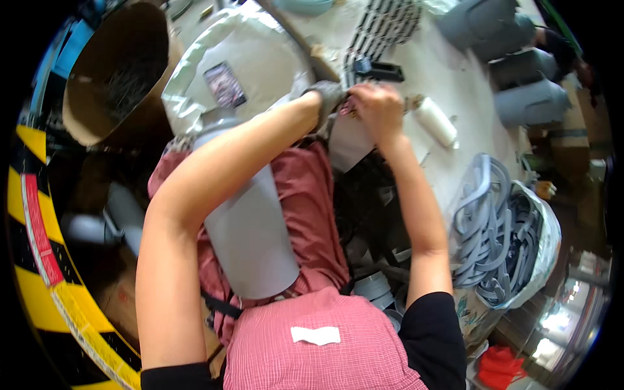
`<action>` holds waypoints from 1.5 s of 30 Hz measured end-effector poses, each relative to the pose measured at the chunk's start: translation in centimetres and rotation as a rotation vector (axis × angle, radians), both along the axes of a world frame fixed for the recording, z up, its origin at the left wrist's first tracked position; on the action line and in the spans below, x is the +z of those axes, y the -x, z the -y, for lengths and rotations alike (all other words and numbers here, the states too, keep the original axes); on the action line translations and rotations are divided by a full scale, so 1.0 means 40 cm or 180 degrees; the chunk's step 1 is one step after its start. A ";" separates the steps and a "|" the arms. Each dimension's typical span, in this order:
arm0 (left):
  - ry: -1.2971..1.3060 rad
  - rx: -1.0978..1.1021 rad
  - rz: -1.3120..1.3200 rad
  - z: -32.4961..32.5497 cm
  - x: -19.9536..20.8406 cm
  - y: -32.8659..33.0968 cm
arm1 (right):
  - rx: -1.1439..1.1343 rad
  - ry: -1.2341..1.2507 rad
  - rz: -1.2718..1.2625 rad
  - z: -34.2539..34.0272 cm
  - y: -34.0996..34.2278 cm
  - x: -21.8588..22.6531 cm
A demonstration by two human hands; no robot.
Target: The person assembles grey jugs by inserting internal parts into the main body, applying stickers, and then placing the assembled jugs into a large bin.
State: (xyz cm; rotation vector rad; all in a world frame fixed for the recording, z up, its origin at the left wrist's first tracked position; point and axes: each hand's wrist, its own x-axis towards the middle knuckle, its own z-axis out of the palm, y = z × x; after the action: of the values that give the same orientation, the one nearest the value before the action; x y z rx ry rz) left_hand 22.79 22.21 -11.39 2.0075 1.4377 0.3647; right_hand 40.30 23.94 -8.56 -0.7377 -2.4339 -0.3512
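At the far side of my lap, my left hand (329, 101), in a grey glove, reaches to the table edge; its fingers are blurred and partly turned away. Beside it, almost touching, my right hand (378, 107) is bare, its fingers pinched together over something small that I cannot make out. Small pinkish bits (349, 107) show just below the fingertips. Across my lap, under my left forearm, lies a grey plastic cylinder (250, 234), resting on a red checked apron (312, 208). A black tray (385, 71) sits just beyond my right hand.
A phone (225, 84) lies on a plastic-lined container at the far left, beside a large cardboard box (117, 78). A white roll (437, 122) and grey plastic vessels (530, 101) stand on the right. A bag of grey curved handles (484, 221) sits nearer. Striped barrier tape (39, 227) edges the left.
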 end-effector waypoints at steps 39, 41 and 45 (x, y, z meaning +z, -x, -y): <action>-0.0322 0.2757 0.3099 0.828 0.135 0.247 | 0.0908 0.5222 -0.2567 0.547 0.270 0.076; -0.0305 0.2963 0.2802 0.818 0.115 0.248 | 0.0772 0.5021 -0.2481 0.550 0.282 0.058; -0.0469 0.3377 0.2330 0.806 0.097 0.250 | 0.0523 0.4268 -0.2052 0.552 0.305 0.058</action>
State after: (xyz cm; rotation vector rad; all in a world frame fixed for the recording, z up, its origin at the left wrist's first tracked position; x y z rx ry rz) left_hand 12.80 -10.02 -7.53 0.8218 1.8268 1.4853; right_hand 28.11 1.85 -6.26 -0.9088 -1.8009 1.4749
